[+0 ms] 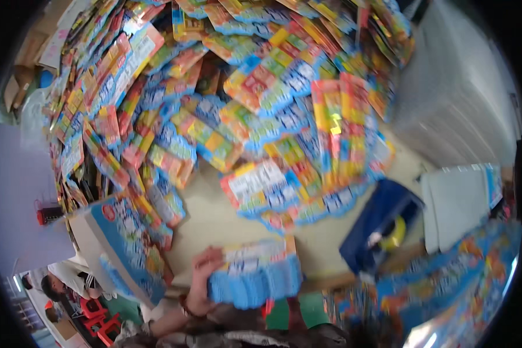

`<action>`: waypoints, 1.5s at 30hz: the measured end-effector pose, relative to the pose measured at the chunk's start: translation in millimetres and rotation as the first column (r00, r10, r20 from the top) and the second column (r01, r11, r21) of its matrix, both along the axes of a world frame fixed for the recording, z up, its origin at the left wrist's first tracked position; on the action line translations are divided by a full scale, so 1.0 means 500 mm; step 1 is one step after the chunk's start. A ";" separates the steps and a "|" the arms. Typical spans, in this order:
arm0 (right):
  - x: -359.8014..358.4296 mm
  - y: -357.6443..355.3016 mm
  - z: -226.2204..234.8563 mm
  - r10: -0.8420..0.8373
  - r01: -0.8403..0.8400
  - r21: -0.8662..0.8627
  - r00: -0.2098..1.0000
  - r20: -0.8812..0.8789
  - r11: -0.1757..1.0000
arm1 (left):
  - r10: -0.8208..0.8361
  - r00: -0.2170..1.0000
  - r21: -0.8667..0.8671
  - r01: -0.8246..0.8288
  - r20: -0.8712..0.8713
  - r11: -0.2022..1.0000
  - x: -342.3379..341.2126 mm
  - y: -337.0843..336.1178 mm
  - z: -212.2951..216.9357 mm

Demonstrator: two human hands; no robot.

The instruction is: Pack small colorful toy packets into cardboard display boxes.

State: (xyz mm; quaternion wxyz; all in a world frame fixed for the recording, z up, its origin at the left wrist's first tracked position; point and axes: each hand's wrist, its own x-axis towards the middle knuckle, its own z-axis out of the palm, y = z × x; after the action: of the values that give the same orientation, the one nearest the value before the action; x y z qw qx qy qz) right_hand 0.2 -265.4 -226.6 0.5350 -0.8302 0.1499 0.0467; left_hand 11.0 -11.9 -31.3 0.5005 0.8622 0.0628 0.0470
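Head view: my left hand is curled round the left end of the blue-edged card-pack stack at the table's near edge; right hand unseen. Squeeze evenly, edges square. Tape dispenser, loose card packs beyond.

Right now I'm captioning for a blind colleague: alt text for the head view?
A left hand holds a stack of blue-edged packs by a table heaped with colorful packages, a box and a blue tape dispenser nearby.

left hand: blurred | held packs: print blurred | pack heap: top cut off
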 end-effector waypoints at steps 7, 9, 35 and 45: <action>-0.135 -0.085 0.323 0.322 -0.206 -0.482 0.931 0.172 0.852 | 0.107 0.985 -0.085 -0.096 0.138 0.992 0.059 -0.034 0.011; -0.108 -0.048 0.419 0.343 -0.125 -0.528 0.877 0.338 0.840 | 0.058 0.988 0.037 -0.064 0.143 0.997 0.070 -0.033 0.023; 0.203 0.087 0.498 0.717 -0.541 -0.485 0.612 0.334 0.687 | 0.052 0.994 -0.538 0.006 0.092 0.843 0.065 0.028 -0.004; 0.161 0.171 0.419 0.541 -0.426 -0.341 0.561 0.627 0.838 | -0.007 0.962 -0.291 0.089 0.273 0.953 0.062 0.031 -0.001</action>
State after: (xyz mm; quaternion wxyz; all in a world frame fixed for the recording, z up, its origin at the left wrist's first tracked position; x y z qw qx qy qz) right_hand 80.7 -179.8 -17.1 0.4523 -0.8300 -0.2955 -0.1386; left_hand 42.2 3.5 -31.8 0.6304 0.7631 -0.0204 0.1411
